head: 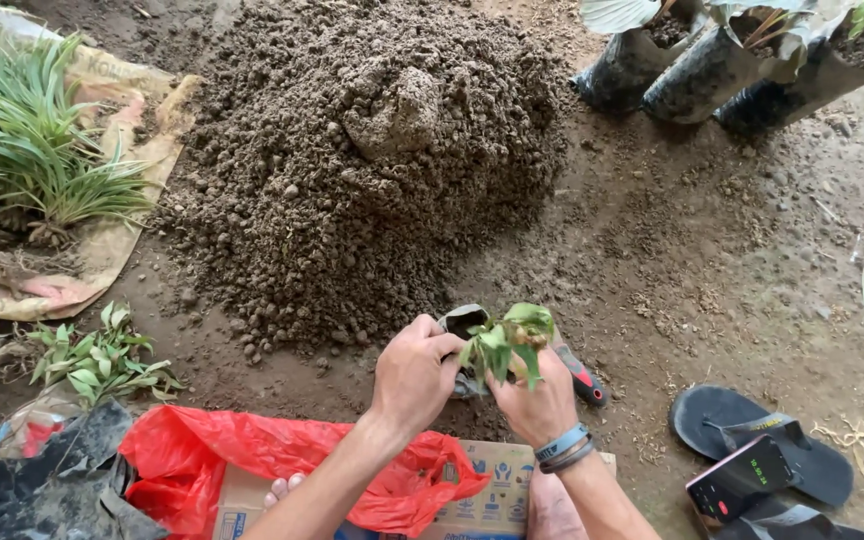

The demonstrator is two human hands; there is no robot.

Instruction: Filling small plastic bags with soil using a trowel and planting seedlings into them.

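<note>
Soil heap (372,150) behind, seedling (504,345) between both hands' grip

Both hands (414,375) (537,400) together, fingers curled

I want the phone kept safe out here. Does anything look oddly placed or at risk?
Yes. The phone lies on a black sandal on the bare dirt floor, an unusual resting spot. Three black grow bags lean tilted at top right.

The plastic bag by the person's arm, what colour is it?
The plastic bag is bright red, seen in the head view.
</note>
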